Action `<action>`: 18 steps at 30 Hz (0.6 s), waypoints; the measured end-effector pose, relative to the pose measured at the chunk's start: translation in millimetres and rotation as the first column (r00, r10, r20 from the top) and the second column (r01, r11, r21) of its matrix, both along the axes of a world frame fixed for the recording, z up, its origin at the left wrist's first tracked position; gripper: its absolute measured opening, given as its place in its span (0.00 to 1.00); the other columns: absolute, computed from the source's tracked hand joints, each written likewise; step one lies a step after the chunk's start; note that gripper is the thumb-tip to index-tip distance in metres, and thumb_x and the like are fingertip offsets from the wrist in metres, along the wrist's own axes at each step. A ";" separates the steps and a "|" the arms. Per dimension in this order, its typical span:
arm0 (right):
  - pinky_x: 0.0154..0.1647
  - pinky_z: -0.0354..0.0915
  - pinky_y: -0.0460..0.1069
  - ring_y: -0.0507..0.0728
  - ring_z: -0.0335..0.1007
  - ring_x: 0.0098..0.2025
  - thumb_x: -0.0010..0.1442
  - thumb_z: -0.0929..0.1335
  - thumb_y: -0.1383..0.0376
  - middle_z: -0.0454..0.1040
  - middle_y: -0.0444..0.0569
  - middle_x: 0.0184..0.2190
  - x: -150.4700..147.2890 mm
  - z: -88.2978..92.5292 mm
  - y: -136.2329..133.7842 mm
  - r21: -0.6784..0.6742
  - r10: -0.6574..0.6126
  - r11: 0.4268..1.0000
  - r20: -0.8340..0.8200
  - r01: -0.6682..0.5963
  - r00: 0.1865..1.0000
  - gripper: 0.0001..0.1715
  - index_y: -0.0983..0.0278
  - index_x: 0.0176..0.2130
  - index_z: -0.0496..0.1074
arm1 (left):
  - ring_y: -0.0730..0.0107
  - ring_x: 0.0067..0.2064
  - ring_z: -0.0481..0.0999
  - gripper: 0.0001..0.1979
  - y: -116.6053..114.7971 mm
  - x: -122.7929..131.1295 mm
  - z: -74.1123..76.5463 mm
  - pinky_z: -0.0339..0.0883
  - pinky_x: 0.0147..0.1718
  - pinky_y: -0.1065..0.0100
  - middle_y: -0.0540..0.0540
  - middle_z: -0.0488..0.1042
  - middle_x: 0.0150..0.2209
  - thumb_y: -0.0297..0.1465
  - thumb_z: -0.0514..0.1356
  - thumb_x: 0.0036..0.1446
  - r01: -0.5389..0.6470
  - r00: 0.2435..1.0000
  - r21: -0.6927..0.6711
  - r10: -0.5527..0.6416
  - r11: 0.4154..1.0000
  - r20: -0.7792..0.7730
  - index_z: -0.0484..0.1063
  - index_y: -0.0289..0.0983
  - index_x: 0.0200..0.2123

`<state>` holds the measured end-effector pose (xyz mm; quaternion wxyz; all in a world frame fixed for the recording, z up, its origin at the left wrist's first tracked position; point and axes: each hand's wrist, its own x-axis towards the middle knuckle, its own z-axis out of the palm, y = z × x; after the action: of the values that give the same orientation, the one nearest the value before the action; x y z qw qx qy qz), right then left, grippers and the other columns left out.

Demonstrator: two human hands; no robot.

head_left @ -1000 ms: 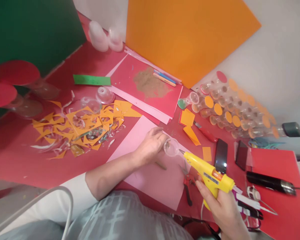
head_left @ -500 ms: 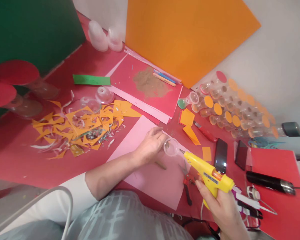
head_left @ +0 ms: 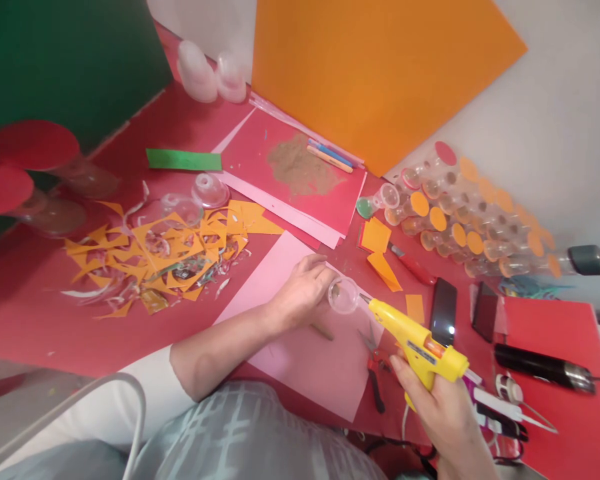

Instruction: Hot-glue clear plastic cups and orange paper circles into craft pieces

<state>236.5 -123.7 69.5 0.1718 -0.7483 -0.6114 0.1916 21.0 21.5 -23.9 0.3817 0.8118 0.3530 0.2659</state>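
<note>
My left hand (head_left: 303,291) grips a small clear plastic cup (head_left: 344,295) on its side over a pink paper sheet (head_left: 300,340). My right hand (head_left: 443,407) is wrapped round the handle of a yellow glue gun (head_left: 415,340). The gun's nozzle touches the cup's rim on its right side. Both hands are closed on what they hold.
Orange paper scraps (head_left: 165,250) litter the left. A red sheet with brown powder (head_left: 300,167) lies beyond. Stacked clear cups with orange discs (head_left: 460,220) line the right wall. Two phones (head_left: 443,310), scissors (head_left: 375,367), a black tool (head_left: 540,365) and a large orange board (head_left: 375,73) surround the work.
The glue gun's nozzle has stayed at the cup's rim. My right hand has shifted very slightly. The left hand holds still.
</note>
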 end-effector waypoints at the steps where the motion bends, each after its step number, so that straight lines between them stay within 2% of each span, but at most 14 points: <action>1: 0.27 0.74 0.48 0.61 0.80 0.27 0.65 0.68 0.49 0.82 0.52 0.26 -0.5 0.2 0.8 -0.005 -0.006 1.000 -0.008 0.006 1.000 0.23 0.60 0.29 0.78 | 0.43 0.63 0.66 0.13 -0.1 0.1 -0.3 0.70 0.58 0.47 0.41 0.79 0.39 0.21 0.62 0.53 -0.003 1.000 0.000 0.003 1.000 0.001 0.71 0.37 0.42; 11: 0.25 0.74 0.48 0.61 0.80 0.25 0.63 0.68 0.47 0.82 0.51 0.24 -4.6 3.3 10.8 0.004 -0.032 0.999 -0.013 0.032 0.999 0.23 0.60 0.27 0.77 | 0.43 0.61 0.68 0.13 0.2 -0.2 -1.0 0.70 0.57 0.46 0.41 0.79 0.39 0.21 0.61 0.52 0.003 1.000 0.024 -0.003 1.000 0.008 0.70 0.37 0.42; 15: 0.26 0.75 0.48 0.61 0.80 0.26 0.64 0.68 0.47 0.82 0.51 0.25 -0.6 0.9 4.0 -0.010 -0.028 1.000 -0.017 0.028 0.999 0.23 0.60 0.28 0.78 | 0.43 0.62 0.68 0.14 -0.4 -0.3 -1.9 0.70 0.57 0.47 0.42 0.79 0.39 0.21 0.61 0.52 -0.011 1.000 0.011 0.011 1.000 0.014 0.70 0.38 0.42; 18: 0.23 0.73 0.47 0.60 0.78 0.24 0.64 0.68 0.48 0.81 0.51 0.23 2.8 -1.8 -3.8 0.010 -0.027 1.000 -0.001 0.027 1.000 0.23 0.59 0.26 0.77 | 0.42 0.62 0.67 0.15 -0.3 -0.4 -3.0 0.69 0.58 0.46 0.43 0.78 0.38 0.22 0.63 0.50 -0.003 1.000 -0.001 0.003 1.000 0.016 0.69 0.39 0.42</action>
<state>239.3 -127.5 67.7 0.1785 -0.7556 -0.6021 0.1863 20.6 21.3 -26.9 0.3846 0.8087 0.3514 0.2730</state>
